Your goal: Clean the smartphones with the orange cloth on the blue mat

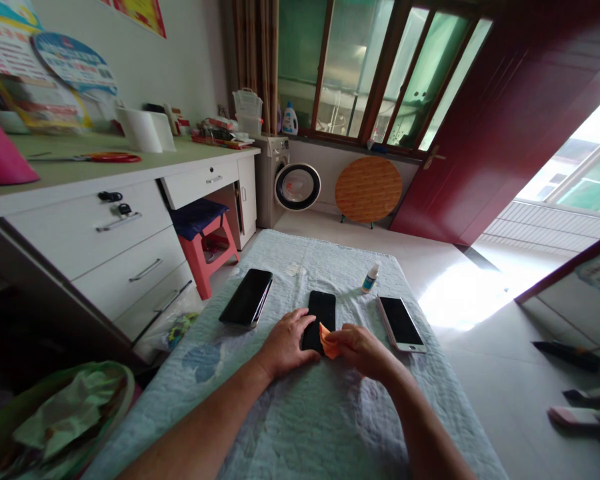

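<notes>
A black smartphone [322, 308] lies face up on the light-blue quilted cloth [290, 260] in front of me. My left hand [286, 343] grips it, fingers along its left edge and thumb at the lower end. Pinched in my right hand [363, 347] is a small orange cloth [329, 341], which touches the lower right of the phone's screen. To the left rests a thicker dark phone [247, 298], apart from both hands. On the right lies a white-framed smartphone [401, 323] with a dark screen. A small spray bottle [371, 278] with a white top stands beyond my right hand.
Along the left runs a white desk [95, 233] with drawers, bearing orange-handled scissors [113, 158] and a paper roll [143, 130]. A pink stool [210, 257] stands beneath it. A lined waste bin [125, 393] is at lower left. The washing machine's round door [297, 187] hangs open.
</notes>
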Demonstrator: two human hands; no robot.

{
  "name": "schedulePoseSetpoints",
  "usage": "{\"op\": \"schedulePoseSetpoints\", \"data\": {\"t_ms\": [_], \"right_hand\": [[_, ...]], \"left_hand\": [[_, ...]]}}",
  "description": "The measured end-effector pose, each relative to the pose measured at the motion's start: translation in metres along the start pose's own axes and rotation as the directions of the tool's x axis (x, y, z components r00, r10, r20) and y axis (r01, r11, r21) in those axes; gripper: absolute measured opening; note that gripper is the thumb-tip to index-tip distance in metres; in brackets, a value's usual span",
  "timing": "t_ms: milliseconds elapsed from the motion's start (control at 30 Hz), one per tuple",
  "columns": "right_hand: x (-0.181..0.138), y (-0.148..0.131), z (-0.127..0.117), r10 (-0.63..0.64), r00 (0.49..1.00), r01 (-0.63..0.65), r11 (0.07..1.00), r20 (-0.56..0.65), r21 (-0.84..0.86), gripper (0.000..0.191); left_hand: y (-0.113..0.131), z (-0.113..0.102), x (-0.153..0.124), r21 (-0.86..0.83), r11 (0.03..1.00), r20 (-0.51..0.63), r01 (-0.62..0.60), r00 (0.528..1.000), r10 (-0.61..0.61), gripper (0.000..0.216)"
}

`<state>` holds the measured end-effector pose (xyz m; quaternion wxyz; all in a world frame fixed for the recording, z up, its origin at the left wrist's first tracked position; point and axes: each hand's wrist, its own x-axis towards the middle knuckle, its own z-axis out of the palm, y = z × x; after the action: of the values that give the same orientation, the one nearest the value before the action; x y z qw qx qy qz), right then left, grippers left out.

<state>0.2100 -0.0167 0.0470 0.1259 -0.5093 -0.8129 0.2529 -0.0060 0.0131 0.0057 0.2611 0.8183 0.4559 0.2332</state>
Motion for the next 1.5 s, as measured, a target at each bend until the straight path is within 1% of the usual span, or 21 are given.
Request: {"op": "schedulePoseSetpoints", "data": {"t_ms": [100,200,367,467,600,733,800,900,967,1033,1133,1200,1300,1400,1500], "right_hand": [[0.006,0.005,0.007,0.065,0.993,-0.071,0.996,-0.103,-0.060,0.032],[0.016,0.009,0.012,0.123,0.977,-0.143,0.984,-0.175,-0.109,0.030],[0.029,0.015,0.019,0.232,0.945,-0.276,0.945,-0.232,-0.177,0.031],[0.030,0.016,0.021,0.260,0.933,-0.308,0.935,-0.251,-0.175,0.032],[0.023,0.014,0.018,0.240,0.936,-0.284,0.947,-0.259,-0.150,0.028],[0.013,0.012,0.013,0.166,0.949,-0.194,0.978,-0.269,-0.081,0.029],[0.010,0.009,0.012,0.109,0.964,-0.123,0.991,-0.241,-0.044,0.028],[0.009,0.001,0.012,0.023,0.986,-0.021,1.000,-0.162,0.014,0.026],[0.009,-0.004,0.012,0.005,0.990,-0.001,1.000,-0.138,0.031,0.022],[0.009,-0.007,0.013,0.015,0.989,-0.013,1.000,-0.144,0.015,0.019],[0.011,-0.004,0.016,0.037,0.985,-0.045,0.998,-0.170,-0.046,0.026],[0.013,0.001,0.018,0.068,0.977,-0.090,0.991,-0.202,-0.098,0.029],[0.020,0.008,0.021,0.152,0.954,-0.198,0.967,-0.258,-0.162,0.029],[0.026,0.013,0.025,0.244,0.929,-0.305,0.930,-0.279,-0.204,0.028],[0.030,0.014,0.026,0.287,0.917,-0.352,0.908,-0.277,-0.225,0.030]], "left_hand": [[0.002,-0.003,0.000,0.024,1.000,0.020,-0.016,1.000,0.015,0.068],[0.003,-0.005,-0.001,0.063,0.998,0.040,-0.032,0.999,0.029,0.066],[0.004,-0.006,-0.002,0.099,0.994,0.062,-0.042,0.997,0.036,0.066],[0.004,-0.007,-0.001,0.098,0.994,0.065,-0.049,0.997,0.043,0.065],[0.004,-0.009,-0.001,0.088,0.995,0.083,-0.057,0.995,0.049,0.064],[0.004,-0.009,-0.001,0.085,0.994,0.094,-0.062,0.994,0.054,0.063],[0.003,-0.008,0.000,0.087,0.994,0.093,-0.066,0.994,0.058,0.064],[0.001,-0.007,0.000,0.088,0.994,0.088,-0.067,0.994,0.060,0.065],[0.000,-0.007,0.001,0.091,0.994,0.090,-0.064,0.994,0.055,0.065],[-0.001,-0.006,0.001,0.091,0.994,0.093,-0.063,0.994,0.055,0.064],[-0.001,-0.006,0.001,0.080,0.994,0.094,-0.072,0.994,0.064,0.064],[-0.001,-0.007,0.001,0.074,0.995,0.093,-0.072,0.994,0.065,0.063],[0.000,-0.007,0.001,0.076,0.995,0.093,-0.063,0.994,0.056,0.063],[0.001,-0.007,0.001,0.089,0.994,0.093,-0.063,0.994,0.054,0.065],[0.002,-0.007,0.000,0.100,0.993,0.089,-0.066,0.994,0.057,0.064]]}}
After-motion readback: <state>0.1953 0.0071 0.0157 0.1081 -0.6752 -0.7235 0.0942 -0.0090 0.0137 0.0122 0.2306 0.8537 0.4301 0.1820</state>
